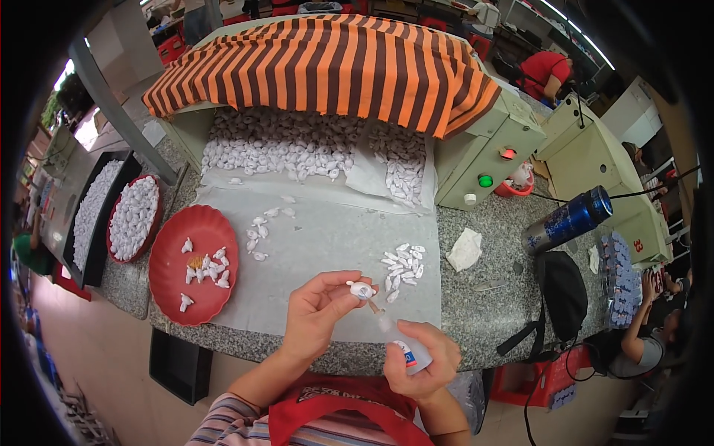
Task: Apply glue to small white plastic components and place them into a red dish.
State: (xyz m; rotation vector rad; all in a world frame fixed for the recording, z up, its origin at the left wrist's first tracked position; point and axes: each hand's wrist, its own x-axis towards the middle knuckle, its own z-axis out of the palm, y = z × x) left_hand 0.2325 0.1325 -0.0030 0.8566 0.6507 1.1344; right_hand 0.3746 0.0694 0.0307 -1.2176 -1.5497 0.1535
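Between the thumb and fingers of my left hand (318, 306) is a small white figurine (361, 291) with little protruding parts. My right hand (425, 362) grips a translucent squeeze bottle (418, 355) with a blue label, its narrow tip pointing up at the figurine. Whether the tip touches it I cannot tell. Just beyond my hands, a cluster of small white elongated pieces (402, 265) lies on the pale sheet (327, 245). Farther left on the sheet are several loose white pieces (256, 232). A red scalloped plate (172, 299) at the left holds several white figurines (216, 269).
A pale green box machine (476, 160), draped with an orange-and-brown striped cloth (327, 67), shelters heaps of white pieces (290, 149). At the right are crumpled tissue (466, 250), a blue bottle (569, 218) and a black pouch (563, 290). A filled red bowl (158, 232) stands left.
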